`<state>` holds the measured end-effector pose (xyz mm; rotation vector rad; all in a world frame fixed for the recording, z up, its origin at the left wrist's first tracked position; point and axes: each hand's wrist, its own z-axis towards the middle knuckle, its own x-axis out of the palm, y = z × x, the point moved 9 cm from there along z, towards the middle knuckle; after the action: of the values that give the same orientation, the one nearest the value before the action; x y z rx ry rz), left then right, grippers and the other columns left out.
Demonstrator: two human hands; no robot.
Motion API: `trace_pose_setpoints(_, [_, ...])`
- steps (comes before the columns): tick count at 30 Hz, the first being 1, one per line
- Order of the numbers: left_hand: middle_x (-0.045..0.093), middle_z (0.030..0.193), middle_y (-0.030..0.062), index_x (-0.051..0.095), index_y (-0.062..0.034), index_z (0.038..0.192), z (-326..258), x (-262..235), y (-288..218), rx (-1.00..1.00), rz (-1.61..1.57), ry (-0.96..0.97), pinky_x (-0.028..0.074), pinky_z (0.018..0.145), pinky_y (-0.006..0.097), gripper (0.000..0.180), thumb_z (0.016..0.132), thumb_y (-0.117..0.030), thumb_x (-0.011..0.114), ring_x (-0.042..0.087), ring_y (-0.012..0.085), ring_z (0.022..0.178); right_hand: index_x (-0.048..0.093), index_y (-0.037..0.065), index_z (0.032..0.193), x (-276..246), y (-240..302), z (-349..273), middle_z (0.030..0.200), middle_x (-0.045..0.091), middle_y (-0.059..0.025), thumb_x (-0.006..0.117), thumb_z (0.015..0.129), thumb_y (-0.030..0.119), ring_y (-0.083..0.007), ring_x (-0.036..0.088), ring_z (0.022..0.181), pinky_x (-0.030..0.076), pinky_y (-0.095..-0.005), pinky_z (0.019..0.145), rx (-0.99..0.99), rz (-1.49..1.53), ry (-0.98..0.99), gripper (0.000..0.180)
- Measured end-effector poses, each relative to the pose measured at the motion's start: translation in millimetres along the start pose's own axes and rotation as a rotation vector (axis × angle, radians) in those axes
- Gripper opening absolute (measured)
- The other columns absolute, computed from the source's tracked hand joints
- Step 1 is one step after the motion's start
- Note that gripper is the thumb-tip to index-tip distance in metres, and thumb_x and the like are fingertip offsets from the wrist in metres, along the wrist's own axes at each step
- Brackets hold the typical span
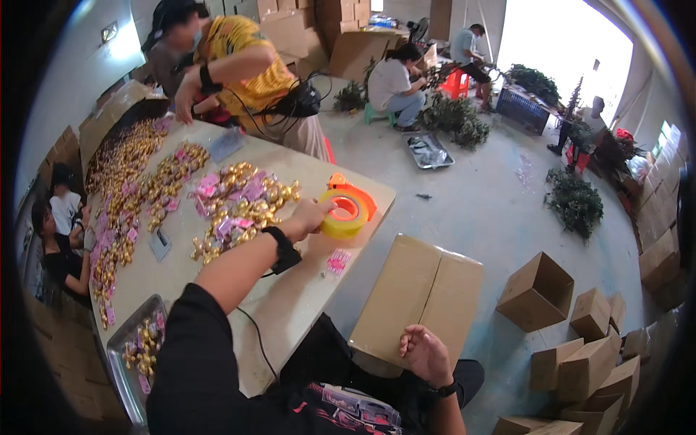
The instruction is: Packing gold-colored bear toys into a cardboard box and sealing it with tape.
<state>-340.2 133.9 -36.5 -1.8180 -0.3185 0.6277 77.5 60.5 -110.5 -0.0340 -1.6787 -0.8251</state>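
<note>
An orange tape dispenser [366, 201] with a wide roll of yellow tape [344, 229] is near the table's right corner. My left hand [310, 217] reaches across the table and has its fingers closed on the roll's edge. Whether the dispenser rests on the tabletop or is slightly raised, I cannot tell. Right in front of me is a cardboard box [406, 290], its top flaps folded together along a middle seam. Over the box's near right part hangs my right hand [426, 355], fingers loosely bent and apart, holding nothing.
Heaps of gold ornaments [243, 199] with pink tags cover the table [290, 326]. A metal tray [134, 370] holds more. Opened cartons [536, 290] stand on the floor at right. A person in yellow [243, 65] works across the table; others sit farther off among green branches [457, 119].
</note>
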Motion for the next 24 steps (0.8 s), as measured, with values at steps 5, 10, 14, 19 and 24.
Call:
trace_pose_setpoints(5, [0.071,0.090,0.0120,0.069,0.0066,0.110,52,39,7,-0.035,0.083,-0.013,0.050,0.049,0.038,0.046,0.095,-0.037,0.065,0.067,0.0225,0.066,0.057,-0.001,0.129,-5,-2,-5,0.108,0.063,-0.0156,0.058,0.101,0.031,-0.0256,0.062,0.097,0.049,-0.0382,0.089,-0.009,0.061,-0.010,0.042])
trace_pose_setpoints(10, [0.073,0.098,0.0178,0.069,0.0063,0.115,56,38,-1,-0.065,0.197,-0.046,0.056,0.060,0.040,0.047,0.095,-0.036,0.062,0.073,0.0267,0.081,0.056,-0.001,0.129,-6,-4,0,0.108,0.063,-0.0156,0.058,0.101,0.031,-0.0255,0.061,0.099,0.049,-0.0385,0.090,0.037,0.052,0.003,0.043])
trace_pose_setpoints(14, [0.073,0.106,0.0269,0.071,0.0061,0.110,49,31,-27,0.160,0.732,-0.102,0.057,0.083,0.046,0.051,0.094,-0.041,0.058,0.073,0.0380,0.098,0.056,-0.002,0.129,-2,-4,1,0.108,0.063,-0.0159,0.057,0.101,0.030,-0.0257,0.061,0.100,0.048,-0.0384,0.091,0.056,0.080,0.002,0.042])
trace_pose_setpoints(19, [0.070,0.103,0.0314,0.074,0.0049,0.099,33,45,-40,0.213,0.933,-0.086,0.053,0.093,0.049,0.056,0.091,-0.048,0.055,0.068,0.0454,0.101,0.055,-0.003,0.129,-3,-5,0,0.109,0.063,-0.0160,0.055,0.102,0.028,-0.0260,0.060,0.100,0.048,-0.0384,0.092,0.065,0.051,0.035,0.041])
trace_pose_setpoints(24, [0.070,0.099,0.0322,0.075,0.0038,0.094,37,45,-38,0.258,0.964,-0.132,0.053,0.091,0.052,0.055,0.089,-0.047,0.056,0.069,0.0453,0.101,0.055,-0.003,0.129,-1,-5,0,0.108,0.063,-0.0153,0.053,0.104,0.026,-0.0249,0.060,0.100,0.048,-0.0380,0.092,0.063,0.073,0.027,0.039])
